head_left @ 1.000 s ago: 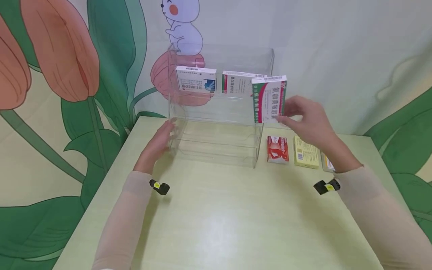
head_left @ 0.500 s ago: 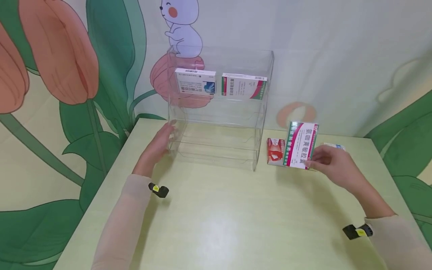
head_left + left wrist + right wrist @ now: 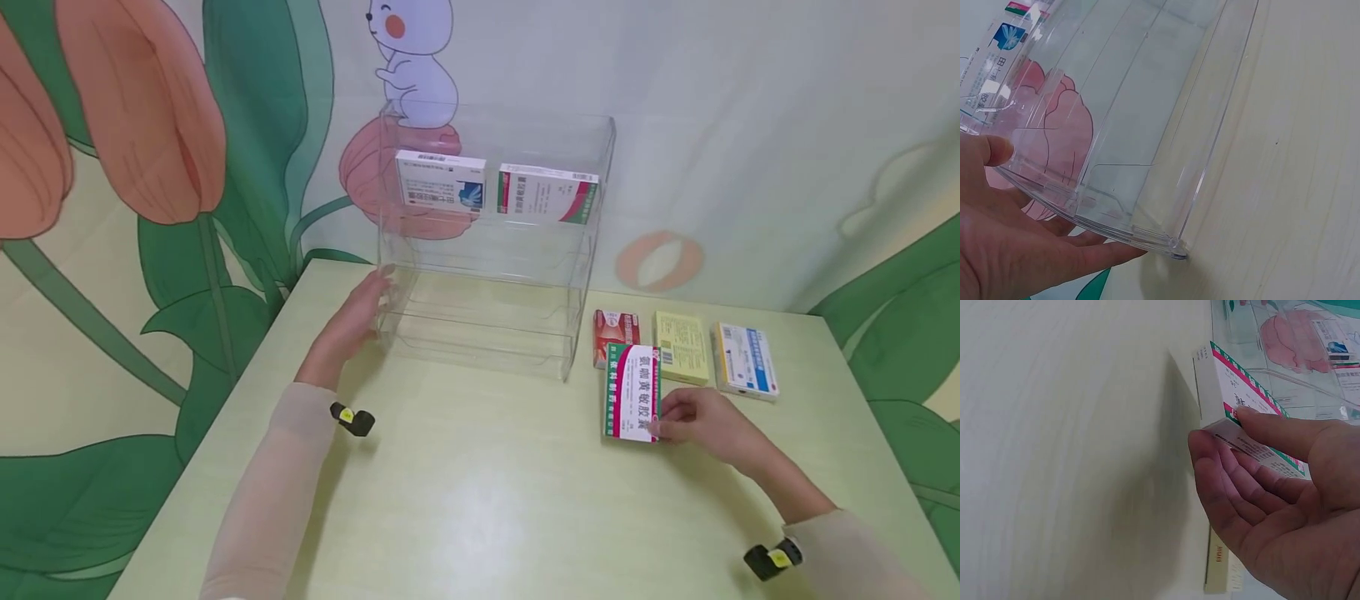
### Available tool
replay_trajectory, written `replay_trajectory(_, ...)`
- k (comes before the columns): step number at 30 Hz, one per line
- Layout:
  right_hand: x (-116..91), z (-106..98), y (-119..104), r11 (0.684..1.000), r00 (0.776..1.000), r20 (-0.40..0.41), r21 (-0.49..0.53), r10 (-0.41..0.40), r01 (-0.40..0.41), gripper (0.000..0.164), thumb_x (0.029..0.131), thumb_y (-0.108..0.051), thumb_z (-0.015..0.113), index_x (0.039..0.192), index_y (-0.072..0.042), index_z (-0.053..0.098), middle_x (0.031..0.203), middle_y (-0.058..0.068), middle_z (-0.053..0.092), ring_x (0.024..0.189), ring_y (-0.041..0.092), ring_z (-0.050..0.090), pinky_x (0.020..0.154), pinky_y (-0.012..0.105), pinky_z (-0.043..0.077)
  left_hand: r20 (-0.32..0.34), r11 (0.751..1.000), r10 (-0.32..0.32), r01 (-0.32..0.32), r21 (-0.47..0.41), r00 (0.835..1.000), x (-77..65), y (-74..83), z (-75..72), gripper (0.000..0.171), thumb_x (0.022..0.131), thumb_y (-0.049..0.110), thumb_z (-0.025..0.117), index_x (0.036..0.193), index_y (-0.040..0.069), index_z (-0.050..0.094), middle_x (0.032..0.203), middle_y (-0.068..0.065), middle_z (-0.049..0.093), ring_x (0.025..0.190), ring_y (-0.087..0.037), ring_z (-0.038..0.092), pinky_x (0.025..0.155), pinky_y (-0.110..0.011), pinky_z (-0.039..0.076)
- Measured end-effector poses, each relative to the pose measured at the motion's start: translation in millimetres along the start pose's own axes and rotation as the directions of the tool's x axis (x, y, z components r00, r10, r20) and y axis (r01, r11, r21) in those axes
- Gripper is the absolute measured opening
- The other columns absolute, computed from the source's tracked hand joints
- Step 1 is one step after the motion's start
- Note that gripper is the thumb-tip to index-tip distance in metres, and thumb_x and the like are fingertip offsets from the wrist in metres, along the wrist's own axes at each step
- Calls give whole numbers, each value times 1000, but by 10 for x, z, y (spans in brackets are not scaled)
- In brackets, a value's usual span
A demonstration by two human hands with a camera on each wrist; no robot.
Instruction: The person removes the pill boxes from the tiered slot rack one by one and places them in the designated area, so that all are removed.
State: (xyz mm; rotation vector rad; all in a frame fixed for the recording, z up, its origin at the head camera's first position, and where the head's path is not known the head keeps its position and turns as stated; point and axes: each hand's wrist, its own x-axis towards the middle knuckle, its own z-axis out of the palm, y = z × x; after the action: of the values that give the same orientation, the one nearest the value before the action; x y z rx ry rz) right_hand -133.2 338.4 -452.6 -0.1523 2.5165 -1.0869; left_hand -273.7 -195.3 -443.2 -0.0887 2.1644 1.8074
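My right hand (image 3: 708,425) pinches a white, green and magenta medicine box (image 3: 633,392) between thumb and fingers, at the box's right edge. Its printed front tilts up toward the head camera. In the right wrist view, the thumb lies on the front of the medicine box (image 3: 1235,394), with the fingers below and behind. My left hand (image 3: 352,312) rests against the left side of a clear acrylic display rack (image 3: 480,358). In the left wrist view, its fingers (image 3: 1097,253) lie fairly straight along the outside of the side panel.
High in the rack stand a white-and-blue box (image 3: 441,179) and a matching green-and-magenta box (image 3: 547,193). On the table to its right lie a red box (image 3: 615,325), partly covered by the held one, a yellow box (image 3: 681,346) and a white-and-blue box with orange (image 3: 746,358).
My right hand has carried the medicine box from beside the rack's upper right down over the table, in front of the row of boxes. The left hand stays at the rack.
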Motion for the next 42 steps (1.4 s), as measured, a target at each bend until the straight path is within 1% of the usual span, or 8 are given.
replay_trajectory(6,2,78,55,995,992,99,58,74,-80,33,98,-26,80,112,2,68,93,8,73,86,25,70,79,34,61,7,1000,-4,3,14,1000,-12,5,18,64,113,52,31,171,36,10,177,-6,7,161,-41,11,118,-79,16)
replay_trajectory(14,18,120,33,987,983,130,74,130,-140,31,97,-23,79,110,3,68,91,10,73,83,25,72,79,36,62,8,1000,3,-3,6,1000,-14,-8,8,65,113,52,31,172,36,8,178,-5,5,161,-39,11,118,-78,16)
replay_trajectory(20,30,118,3,990,984,135,61,120,-129,30,98,-24,79,107,3,68,90,9,73,82,25,72,77,35,61,7,1000,-1,1,3,1000,11,-47,-2,64,113,51,30,172,35,8,178,-6,3,161,-40,10,118,-79,15)
replay_trajectory(26,55,127,5,988,982,132,61,136,-145,28,99,-21,78,109,4,69,91,10,72,80,24,72,76,35,62,9,1000,13,-13,-3,1000,-5,-29,-17,65,113,48,31,172,32,9,177,-7,5,161,-41,11,118,-79,15)
replay_trajectory(32,62,125,21,989,982,123,36,140,-145,22,100,-18,75,107,3,70,88,10,71,77,24,70,74,37,61,8,1000,10,-10,10,1000,3,-14,3,64,113,48,30,172,35,9,178,-7,4,161,-40,9,118,-78,17)
replay_trajectory(37,50,122,0,987,979,143,47,143,-151,21,100,-17,75,105,3,70,86,10,73,77,26,72,74,39,62,-4,1000,-4,4,14,1000,4,-17,-2,63,114,48,29,172,35,9,178,-6,3,161,-40,9,118,-78,17)
replay_trajectory(40,32,54,-58,991,980,149,9,131,-134,24,101,-20,75,107,3,70,88,10,73,79,26,72,75,39,62,-4,1000,-6,6,10,1000,7,-22,-6,63,113,48,30,172,35,10,178,-6,4,161,-40,10,118,-78,17)
replay_trajectory(42,38,-41,-136,994,989,113,-67,93,-86,32,101,-25,75,115,3,70,93,9,73,82,26,70,75,38,61,-2,1000,-7,7,11,1000,5,-26,-11,64,113,49,31,172,35,10,178,-7,5,161,-40,10,118,-78,17)
